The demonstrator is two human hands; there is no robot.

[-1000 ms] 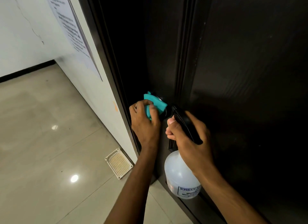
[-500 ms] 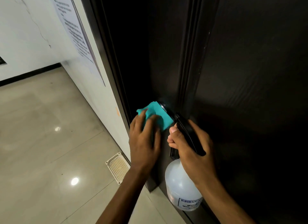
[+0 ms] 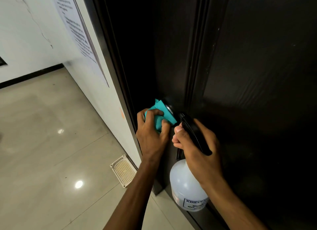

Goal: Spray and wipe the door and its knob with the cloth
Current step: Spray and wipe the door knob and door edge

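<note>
Left hand (image 3: 152,137) bunches teal cloth (image 3: 164,115) around door knob (image 3: 169,108); right hand (image 3: 197,147) grips spray bottle (image 3: 187,185) at trigger neck. Cloth looks soft, best gripped in a wad; knob likely hard, slick against dark door (image 3: 257,75).

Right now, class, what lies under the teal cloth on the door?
Under the teal cloth, a sliver of the shiny metal door knob shows at its upper right edge. The cloth and the left hand gripping it cover the rest of the knob.
</note>
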